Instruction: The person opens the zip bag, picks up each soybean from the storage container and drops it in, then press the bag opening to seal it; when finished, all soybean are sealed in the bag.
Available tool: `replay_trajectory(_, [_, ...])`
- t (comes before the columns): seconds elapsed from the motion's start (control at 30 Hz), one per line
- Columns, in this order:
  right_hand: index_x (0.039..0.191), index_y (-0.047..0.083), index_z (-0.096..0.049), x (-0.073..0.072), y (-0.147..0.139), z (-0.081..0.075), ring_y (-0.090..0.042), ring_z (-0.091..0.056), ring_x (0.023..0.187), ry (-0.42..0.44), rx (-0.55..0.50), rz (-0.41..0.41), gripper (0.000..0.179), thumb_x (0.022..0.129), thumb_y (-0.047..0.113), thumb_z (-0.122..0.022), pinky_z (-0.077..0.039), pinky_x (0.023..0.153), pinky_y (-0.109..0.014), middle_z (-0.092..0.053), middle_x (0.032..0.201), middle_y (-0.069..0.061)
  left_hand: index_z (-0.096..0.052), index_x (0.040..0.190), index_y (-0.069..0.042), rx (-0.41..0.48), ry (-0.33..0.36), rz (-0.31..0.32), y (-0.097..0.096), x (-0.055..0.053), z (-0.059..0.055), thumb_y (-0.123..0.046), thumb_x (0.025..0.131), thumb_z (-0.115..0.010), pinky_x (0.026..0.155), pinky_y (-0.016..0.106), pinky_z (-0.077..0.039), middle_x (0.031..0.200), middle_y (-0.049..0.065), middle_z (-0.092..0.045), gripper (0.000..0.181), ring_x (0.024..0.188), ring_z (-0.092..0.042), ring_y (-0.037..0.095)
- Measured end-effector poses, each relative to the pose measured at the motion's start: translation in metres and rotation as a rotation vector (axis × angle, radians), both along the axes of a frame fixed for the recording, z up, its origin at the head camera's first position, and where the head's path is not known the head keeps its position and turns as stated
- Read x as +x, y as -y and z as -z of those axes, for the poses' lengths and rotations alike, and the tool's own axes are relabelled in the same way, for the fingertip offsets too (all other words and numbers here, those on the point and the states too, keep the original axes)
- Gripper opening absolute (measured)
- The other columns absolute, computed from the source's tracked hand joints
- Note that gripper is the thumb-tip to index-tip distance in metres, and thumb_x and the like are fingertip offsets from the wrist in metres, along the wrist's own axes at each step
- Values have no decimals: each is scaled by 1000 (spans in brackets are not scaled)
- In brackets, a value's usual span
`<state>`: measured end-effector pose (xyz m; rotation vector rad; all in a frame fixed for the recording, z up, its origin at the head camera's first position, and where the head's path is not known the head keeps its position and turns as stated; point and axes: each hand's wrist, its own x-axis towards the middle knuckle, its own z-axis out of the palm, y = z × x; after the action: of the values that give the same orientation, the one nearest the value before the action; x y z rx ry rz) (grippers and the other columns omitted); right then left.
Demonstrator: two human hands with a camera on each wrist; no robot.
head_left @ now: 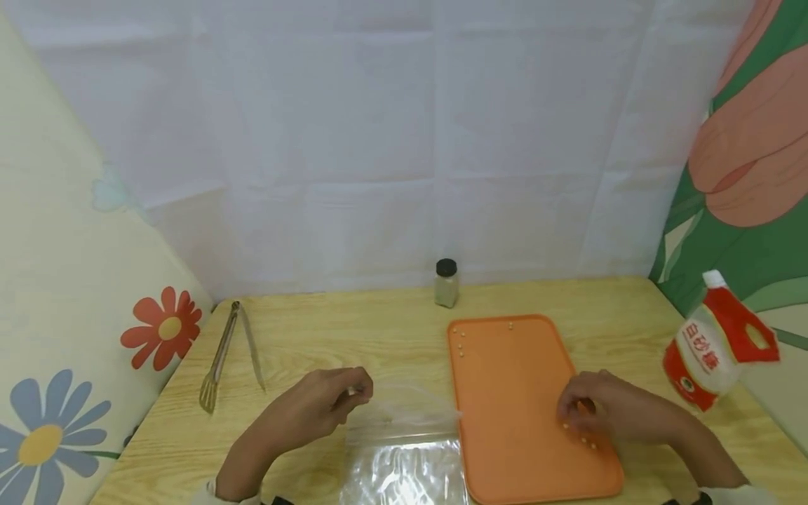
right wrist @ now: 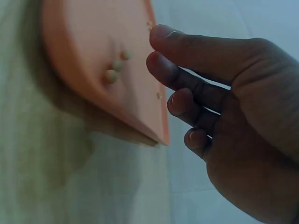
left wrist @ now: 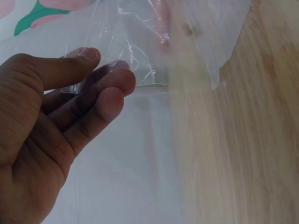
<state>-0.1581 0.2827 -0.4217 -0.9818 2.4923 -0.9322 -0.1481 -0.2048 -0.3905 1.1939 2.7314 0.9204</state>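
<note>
My left hand holds the rim of a clear plastic bag, its film running between thumb and fingers in the left wrist view. Small round tan beans show through the film there. Over the near right part of an orange tray is my right hand, fingers bent. Thumb and index fingertips stand slightly apart in the right wrist view, with nothing visible between them. A short row of beans lies on the tray close to these fingertips. Other beans lie toward its far left corner.
Metal tongs lie at the table's left side. A small jar with a black lid stands behind the tray. To the right is a red and white pouch with a white cap. A white cloth hangs behind the table.
</note>
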Motion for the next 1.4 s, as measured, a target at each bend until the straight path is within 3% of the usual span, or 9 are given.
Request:
replay_trajectory(0.2, [97, 35, -66, 0, -1, 12, -3, -52, 80, -98, 30, -17, 5, 95, 37, -70, -26, 89, -77, -56, 88, 19, -57, 99, -23, -1, -14, -5, 0, 0, 1, 1, 97, -64, 52, 21, -48, 82, -8, -57, 26, 59, -50, -1])
replay_trajectory(0.43, [94, 36, -64, 0, 0, 17, -2, -52, 83, -109, 41, 3, 6, 96, 33, -69, -25, 90, -79, -57, 90, 21, -59, 99, -19, -2, 7, -4, 0, 1, 1, 1, 97, -64, 52, 21, -49, 84, -4, -60, 20, 59, -51, -1])
replay_trajectory(0.63, [97, 36, -64, -1, 2, 18, -1, -52, 84, -127, 58, 35, 8, 99, 29, -67, -25, 94, -79, -57, 92, 21, -58, 99, -20, -8, -16, -9, 1, 1, 1, 0, 97, -65, 52, 21, -48, 81, -5, -59, 21, 59, -49, -1])
replay_trajectory(0.73, [96, 36, -64, -2, 4, 20, 0, -52, 83, -159, 67, 40, 9, 99, 29, -67, -32, 93, -72, -57, 92, 22, -59, 98, -20, -11, -17, -13, 1, 1, 0, 0, 96, -65, 52, 21, -48, 81, -5, -59, 21, 60, -49, -1])
replay_trajectory(0.93, [95, 36, -64, -3, 9, 23, 2, -51, 80, -236, 54, 26, 7, 100, 31, -65, -37, 81, -38, -56, 90, 23, -59, 99, -21, -19, -21, -11, 2, 1, 0, 0, 96, -66, 52, 21, -48, 83, -5, -60, 22, 60, -49, -1])
replay_trajectory(1.17, [100, 35, -65, -9, 31, 20, -1, -50, 78, -229, -15, 73, 6, 101, 37, -60, -41, 77, -31, -58, 91, 22, -58, 99, -20, -33, -49, -3, 2, 1, 0, -1, 97, -65, 51, 19, -44, 78, -6, -56, 21, 58, -42, -3])
replay_trajectory(1.4, [105, 28, -67, -12, 72, 5, -7, -49, 77, -232, -216, 78, 8, 99, 33, -65, -45, 65, -26, -60, 96, 16, -58, 99, -21, -31, -47, 0, 2, 0, 0, -1, 97, -65, 51, 20, -45, 79, -8, -56, 22, 58, -43, -2])
